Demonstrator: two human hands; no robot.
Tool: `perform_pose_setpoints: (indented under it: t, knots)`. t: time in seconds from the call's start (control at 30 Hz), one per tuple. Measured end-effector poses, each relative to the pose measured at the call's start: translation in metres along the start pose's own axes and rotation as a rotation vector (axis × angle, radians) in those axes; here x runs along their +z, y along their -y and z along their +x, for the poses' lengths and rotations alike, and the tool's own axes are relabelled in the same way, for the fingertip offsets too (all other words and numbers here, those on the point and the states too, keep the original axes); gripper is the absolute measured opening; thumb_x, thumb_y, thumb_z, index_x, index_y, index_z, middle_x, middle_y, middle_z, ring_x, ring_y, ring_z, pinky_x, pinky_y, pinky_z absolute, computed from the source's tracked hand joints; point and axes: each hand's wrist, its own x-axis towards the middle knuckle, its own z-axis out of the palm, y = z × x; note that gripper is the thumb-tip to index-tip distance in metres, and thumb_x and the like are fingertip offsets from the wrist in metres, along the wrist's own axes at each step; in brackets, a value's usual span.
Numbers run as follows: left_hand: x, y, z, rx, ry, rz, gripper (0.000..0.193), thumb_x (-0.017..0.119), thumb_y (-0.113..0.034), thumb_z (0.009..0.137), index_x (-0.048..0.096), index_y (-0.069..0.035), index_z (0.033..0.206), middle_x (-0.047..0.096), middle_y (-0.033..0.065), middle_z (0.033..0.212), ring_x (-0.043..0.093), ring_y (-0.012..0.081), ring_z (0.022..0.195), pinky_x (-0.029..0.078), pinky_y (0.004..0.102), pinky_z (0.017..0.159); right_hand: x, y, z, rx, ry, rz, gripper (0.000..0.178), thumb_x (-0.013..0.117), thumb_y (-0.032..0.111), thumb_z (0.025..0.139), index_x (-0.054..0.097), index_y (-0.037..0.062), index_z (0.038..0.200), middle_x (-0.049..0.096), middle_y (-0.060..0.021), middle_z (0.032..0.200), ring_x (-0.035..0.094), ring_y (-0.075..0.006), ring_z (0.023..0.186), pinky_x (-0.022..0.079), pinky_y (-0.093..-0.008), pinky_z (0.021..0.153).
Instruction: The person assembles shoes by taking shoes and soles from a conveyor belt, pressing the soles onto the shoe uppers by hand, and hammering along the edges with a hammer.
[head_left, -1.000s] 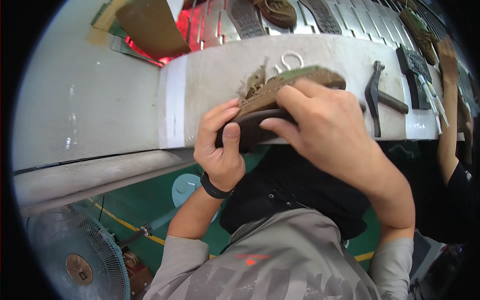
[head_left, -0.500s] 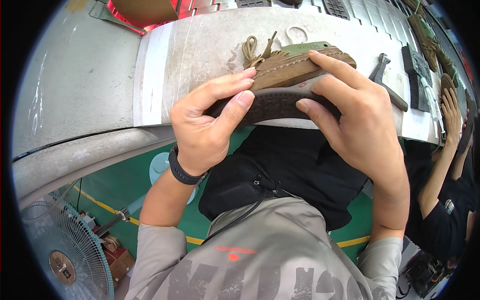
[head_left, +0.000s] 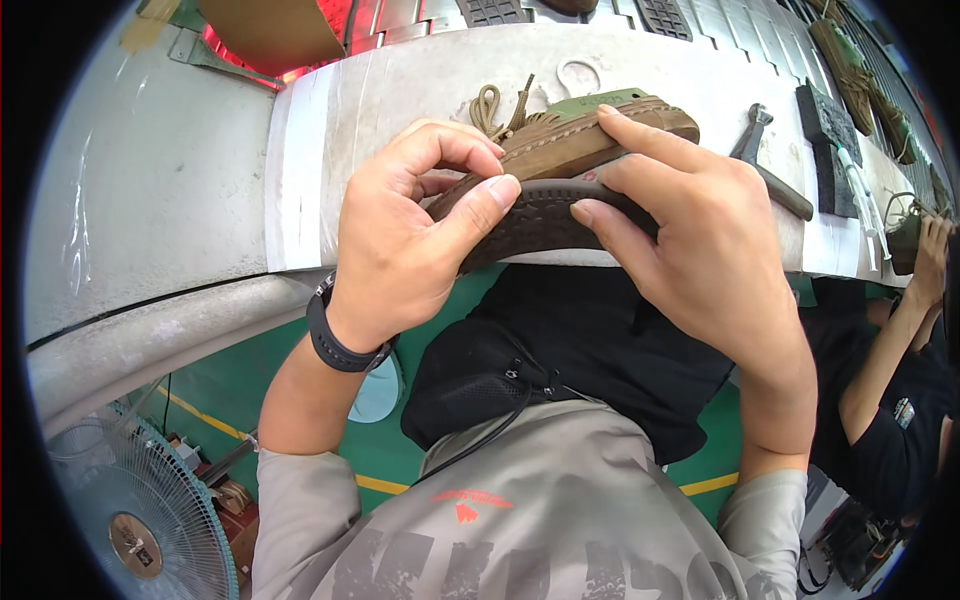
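Note:
A brown shoe upper (head_left: 565, 153) with a stitched edge lies on its side on the pale bench, its laces (head_left: 486, 108) bunched behind it. A green shoe last (head_left: 602, 102) shows inside the upper. Against its near side is a dark treaded rubber sole (head_left: 540, 212), bent in a curve. My left hand (head_left: 425, 215) pinches the sole and upper together at one end, thumb on the sole's edge. My right hand (head_left: 705, 225) grips the other end, index finger on the upper's stitching and thumb against the tread. Both palms hide the ends of the sole.
A hammer (head_left: 783, 190) lies right of the shoe, beside a black block (head_left: 832, 150) and white slim tools (head_left: 862, 195). Beyond the bench (head_left: 400, 85), a conveyor (head_left: 590, 20) carries soles. A co-worker's hand (head_left: 932, 250) holds a shoe at far right. A fan (head_left: 140, 510) stands lower left.
The shoe and sole have shifted slightly left in view, with both hands. My left fingers have curled up more over the upper's edge. The co-worker's hands have moved.

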Motion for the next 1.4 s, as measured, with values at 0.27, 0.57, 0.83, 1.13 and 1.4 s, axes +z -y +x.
perform_pose_setpoints:
  t: [0.27,0.57,0.83,1.13,1.4]
  knots:
    - [-0.009,-0.009,0.021,0.029,0.202,0.329,0.016,0.08,-0.01,0.094,0.066,-0.003,0.097,0.063,0.0035,0.107,0.061,0.0092,0.095,0.052,0.0266,0.082,0.005,-0.001,-0.001,-0.007,-0.048,-0.039,0.022,0.088,0.017,0.081,0.074,0.0022,0.089,0.078,-0.0214,0.119,0.074,-0.0371,0.081,0.06,-0.0436,0.075]
    - [0.034,-0.002,0.129,0.308,0.47,0.483,0.066,0.082,-0.051,0.091,0.068,-0.001,0.133,0.073,0.0195,0.12,0.069,0.0267,0.115,0.055,0.0378,0.097,-0.049,-0.035,-0.033,0.155,0.125,-0.104,0.032,0.085,0.008,0.078,0.064,0.0012,0.101,0.072,-0.0176,0.107,0.068,-0.0385,0.091,0.055,-0.0441,0.078]
    - [0.047,0.009,0.159,0.162,0.539,-0.1,0.066,0.084,-0.027,0.087,0.061,-0.001,0.143,0.071,0.0108,0.124,0.067,0.0165,0.114,0.054,0.0316,0.101,-0.053,0.0,-0.011,0.297,-0.363,0.908,0.036,0.074,-0.006,0.094,0.054,-0.0022,0.124,0.072,-0.0083,0.103,0.07,-0.0111,0.1,0.058,-0.0272,0.091]
    - [0.011,-0.071,0.077,0.878,-0.026,0.342,0.053,0.085,-0.019,0.086,0.065,0.0,0.13,0.063,0.0125,0.127,0.065,0.0202,0.115,0.054,0.0338,0.099,0.019,0.024,-0.01,-0.197,-0.682,0.493,0.072,0.09,0.003,0.084,0.039,0.0032,0.133,0.047,-0.0349,0.148,0.055,-0.0431,0.14,0.052,-0.0519,0.114]
    - [-0.002,-0.076,0.065,0.9,0.089,0.415,0.109,0.082,-0.079,0.076,0.061,0.009,0.136,0.059,0.0189,0.133,0.067,0.0234,0.111,0.056,0.0349,0.094,0.032,0.036,-0.01,-0.257,-0.887,0.374,0.075,0.092,0.001,0.078,0.055,0.0033,0.144,0.046,-0.0469,0.15,0.058,-0.0564,0.136,0.059,-0.0499,0.103]
